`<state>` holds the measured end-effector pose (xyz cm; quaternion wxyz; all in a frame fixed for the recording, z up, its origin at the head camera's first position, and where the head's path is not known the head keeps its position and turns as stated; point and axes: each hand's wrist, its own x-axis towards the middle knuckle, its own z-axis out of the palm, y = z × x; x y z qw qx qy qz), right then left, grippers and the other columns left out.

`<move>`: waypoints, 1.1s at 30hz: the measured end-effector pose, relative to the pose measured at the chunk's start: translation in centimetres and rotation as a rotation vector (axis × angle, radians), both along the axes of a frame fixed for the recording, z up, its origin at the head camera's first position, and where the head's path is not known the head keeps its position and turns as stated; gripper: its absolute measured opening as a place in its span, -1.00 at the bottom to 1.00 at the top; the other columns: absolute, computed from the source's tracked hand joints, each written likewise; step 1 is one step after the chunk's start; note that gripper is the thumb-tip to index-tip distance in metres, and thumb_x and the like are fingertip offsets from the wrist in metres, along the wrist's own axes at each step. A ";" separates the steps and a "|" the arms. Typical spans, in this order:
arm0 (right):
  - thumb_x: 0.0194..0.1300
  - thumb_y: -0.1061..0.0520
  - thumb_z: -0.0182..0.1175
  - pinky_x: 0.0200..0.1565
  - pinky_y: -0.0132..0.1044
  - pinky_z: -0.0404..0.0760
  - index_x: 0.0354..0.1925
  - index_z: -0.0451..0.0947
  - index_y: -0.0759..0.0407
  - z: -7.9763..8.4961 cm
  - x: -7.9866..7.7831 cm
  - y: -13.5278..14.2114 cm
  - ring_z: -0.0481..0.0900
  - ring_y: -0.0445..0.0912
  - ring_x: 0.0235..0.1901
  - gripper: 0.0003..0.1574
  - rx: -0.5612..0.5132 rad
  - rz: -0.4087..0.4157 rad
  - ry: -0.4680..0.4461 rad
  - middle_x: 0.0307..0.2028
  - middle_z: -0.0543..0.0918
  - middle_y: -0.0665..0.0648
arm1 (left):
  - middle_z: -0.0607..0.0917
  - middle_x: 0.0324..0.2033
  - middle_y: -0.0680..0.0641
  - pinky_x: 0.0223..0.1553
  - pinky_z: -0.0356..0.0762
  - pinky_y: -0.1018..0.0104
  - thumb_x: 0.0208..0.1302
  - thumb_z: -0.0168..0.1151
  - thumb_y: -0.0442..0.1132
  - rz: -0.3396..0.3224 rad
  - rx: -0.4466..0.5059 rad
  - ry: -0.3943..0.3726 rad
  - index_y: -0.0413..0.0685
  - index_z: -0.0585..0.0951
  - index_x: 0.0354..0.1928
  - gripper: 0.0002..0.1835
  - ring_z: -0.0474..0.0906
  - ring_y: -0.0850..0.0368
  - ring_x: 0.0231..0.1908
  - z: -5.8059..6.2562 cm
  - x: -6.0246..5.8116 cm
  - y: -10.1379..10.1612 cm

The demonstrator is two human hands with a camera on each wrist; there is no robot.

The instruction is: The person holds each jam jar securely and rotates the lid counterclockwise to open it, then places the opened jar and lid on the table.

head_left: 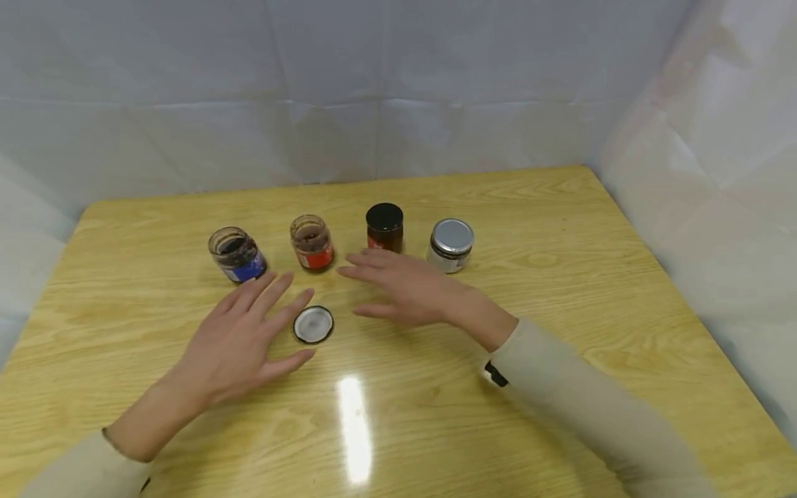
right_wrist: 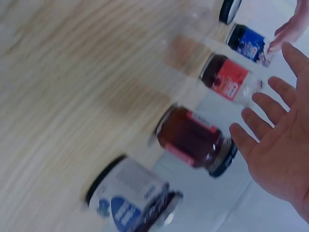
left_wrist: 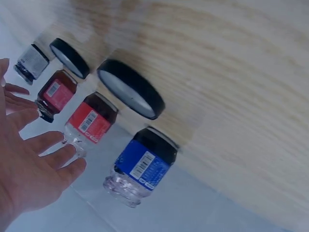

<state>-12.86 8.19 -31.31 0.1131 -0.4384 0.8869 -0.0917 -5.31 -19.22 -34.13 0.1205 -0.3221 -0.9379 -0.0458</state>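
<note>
My left hand (head_left: 233,346) hovers over the table with fingers spread, in front of an uncovered jar with a blue label (head_left: 239,256). To its right lies a round lid (head_left: 313,324), pale inside facing up. An uncovered jar with a red label (head_left: 313,243) stands behind that lid. My right hand (head_left: 407,287), fingers extended and holding nothing, overlaps the lower part of a black-lidded jar (head_left: 385,225) in the head view. A second black-rimmed lid (left_wrist: 130,89) lies before the blue-labelled jar in the left wrist view; my left hand hides it in the head view.
At the right end of the row stands a jar with a silver lid (head_left: 451,243) and a pale label. The wooden table (head_left: 560,277) meets white sheeting (head_left: 324,138) at the back and sides. A bright light streak reflects on the tabletop near the front.
</note>
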 end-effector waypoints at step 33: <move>0.30 -0.54 -0.27 0.37 0.02 -0.28 0.51 -0.21 -0.22 0.0 -3.1 6.8 -0.32 0.03 0.45 -0.02 0.033 -0.303 0.211 0.49 -0.17 0.08 | 0.30 0.33 -0.24 0.33 -0.08 -0.13 0.16 -0.20 0.52 -0.077 -0.031 0.156 0.10 0.32 0.40 -0.09 0.02 -0.21 0.37 3.2 -4.5 6.9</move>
